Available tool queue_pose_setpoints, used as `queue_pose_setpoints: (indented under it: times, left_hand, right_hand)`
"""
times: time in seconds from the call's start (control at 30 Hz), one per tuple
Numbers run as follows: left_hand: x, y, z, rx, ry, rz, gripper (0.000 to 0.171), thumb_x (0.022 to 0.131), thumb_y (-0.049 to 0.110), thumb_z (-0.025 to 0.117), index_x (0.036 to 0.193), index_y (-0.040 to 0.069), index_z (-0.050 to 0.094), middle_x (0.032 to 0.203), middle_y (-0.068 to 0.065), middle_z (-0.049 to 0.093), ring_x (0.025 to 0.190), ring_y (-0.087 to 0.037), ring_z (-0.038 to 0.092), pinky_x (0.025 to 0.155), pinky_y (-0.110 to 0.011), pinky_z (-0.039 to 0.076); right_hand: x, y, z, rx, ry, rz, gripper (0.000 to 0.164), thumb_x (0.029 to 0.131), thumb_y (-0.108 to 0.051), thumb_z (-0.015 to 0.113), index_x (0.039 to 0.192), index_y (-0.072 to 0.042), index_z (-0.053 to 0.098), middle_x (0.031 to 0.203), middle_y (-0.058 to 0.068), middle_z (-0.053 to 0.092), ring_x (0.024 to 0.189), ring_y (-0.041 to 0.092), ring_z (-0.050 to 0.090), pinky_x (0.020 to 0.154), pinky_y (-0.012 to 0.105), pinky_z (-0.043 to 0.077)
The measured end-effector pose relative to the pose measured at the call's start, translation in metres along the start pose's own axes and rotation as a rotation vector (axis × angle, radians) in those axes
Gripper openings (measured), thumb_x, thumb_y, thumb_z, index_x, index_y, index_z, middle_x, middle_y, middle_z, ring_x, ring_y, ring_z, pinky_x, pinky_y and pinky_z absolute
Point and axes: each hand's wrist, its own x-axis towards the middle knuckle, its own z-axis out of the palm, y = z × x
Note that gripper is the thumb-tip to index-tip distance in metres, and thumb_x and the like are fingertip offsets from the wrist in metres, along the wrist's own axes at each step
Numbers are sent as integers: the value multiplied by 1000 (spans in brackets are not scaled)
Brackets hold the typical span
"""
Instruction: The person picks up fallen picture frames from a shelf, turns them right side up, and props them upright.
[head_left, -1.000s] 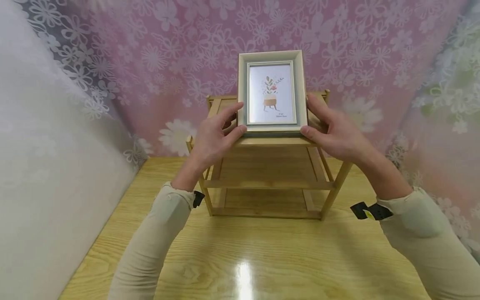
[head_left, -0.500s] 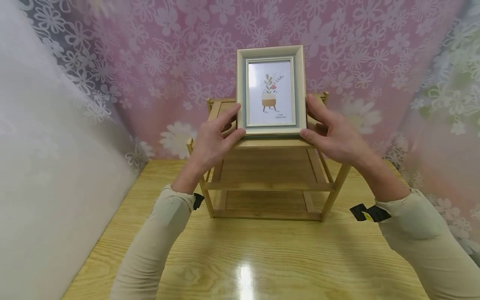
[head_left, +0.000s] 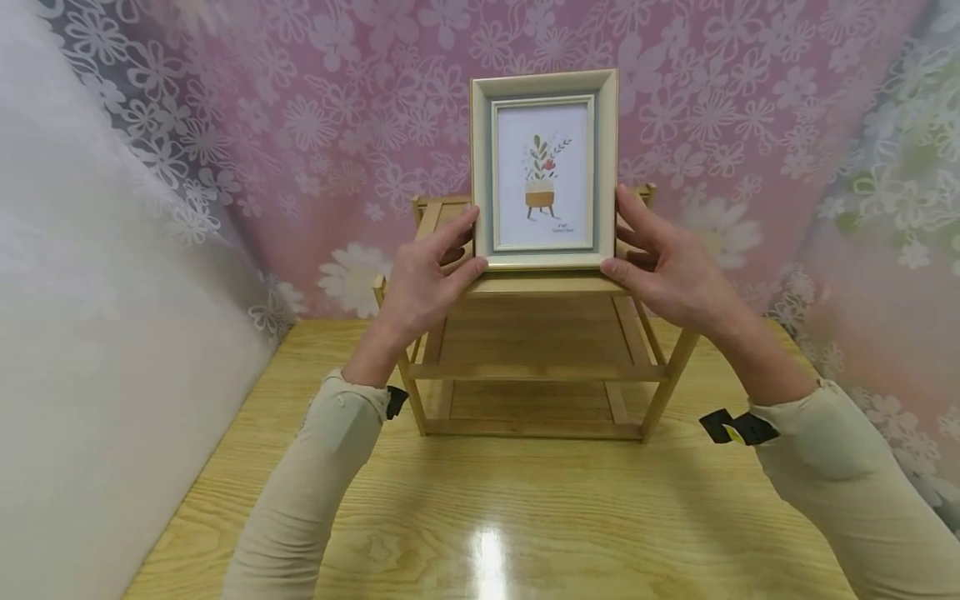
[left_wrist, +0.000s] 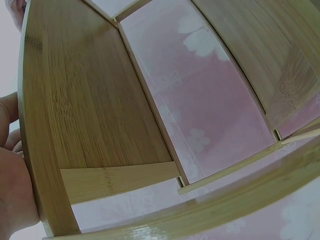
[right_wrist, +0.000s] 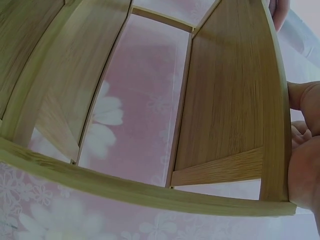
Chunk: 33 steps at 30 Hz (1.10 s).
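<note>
Head view: your left hand (head_left: 422,279) and right hand (head_left: 678,271) grip the picture frame (head_left: 543,171) between them, equally near. Long axis upward, it's at the top of the rack (head_left: 540,371); contact is unclear.

Booth-like indoor setting, floral coverings (head_left: 375,125) on three sides, wood-grain surface (head_left: 405,492).

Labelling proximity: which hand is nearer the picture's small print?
Right. Right hand grips the frame on the side nearer the small print; left hand grips the opposite side.
</note>
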Motion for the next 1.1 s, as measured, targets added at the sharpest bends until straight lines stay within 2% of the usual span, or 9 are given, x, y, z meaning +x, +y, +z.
queue_pose_setpoints:
  times: [0.13, 0.47, 0.67, 0.83, 1.03, 1.1]
  left_hand:
    - [1, 0, 0, -8, 3, -6, 58, 91, 0, 70, 145, 1, 48, 147, -15, 49, 126, -25, 58, 97, -30, 51]
    - [0, 2, 1, -11, 23, 15, 58, 89, -3, 70, 143, -1, 50, 146, -17, 49, 126, -26, 58, 96, -29, 52]
    - [0, 0, 3, -28, 62, 57, 61, 87, -5, 72, 143, -1, 49, 138, -19, 58, 123, -27, 60, 94, -31, 54]
    - [0, -1, 7, 34, 96, 107, 68, 86, -6, 73, 147, 0, 44, 135, -20, 60, 119, -29, 63, 90, -31, 56]
    - [-2, 0, 10, 100, 114, 128, 68, 85, -6, 73, 147, -2, 43, 136, -21, 59, 118, -31, 63, 88, -31, 56]
    - [-1, -1, 10, 108, 120, 137, 67, 85, -7, 72, 146, -2, 45, 136, -20, 59, 118, -30, 63, 87, -31, 57]
  right_hand:
    - [-1, -1, 0, -14, 24, 11, 80, 93, 3, 64, 157, -23, 22, 163, -1, 19, 136, 38, 43, 94, 18, 47]
    - [-2, -2, 1, 12, 54, -1, 82, 91, 6, 66, 156, -24, 25, 162, -2, 23, 133, 38, 46, 92, 18, 49]
    - [-3, 0, 3, 19, 99, -23, 84, 88, 9, 68, 155, -21, 27, 161, -1, 26, 131, 36, 49, 90, 18, 50]
    - [-3, 2, 6, 10, 161, -43, 87, 84, 13, 70, 154, -21, 30, 159, 2, 32, 126, 37, 54, 88, 18, 51]
    - [-5, -1, 6, 77, 182, 10, 91, 85, 13, 69, 157, -22, 27, 163, 2, 26, 125, 38, 55, 85, 15, 52]
    - [-5, -2, 6, 88, 184, 23, 91, 85, 12, 69, 157, -22, 26, 162, 5, 28, 123, 37, 57, 84, 15, 52]
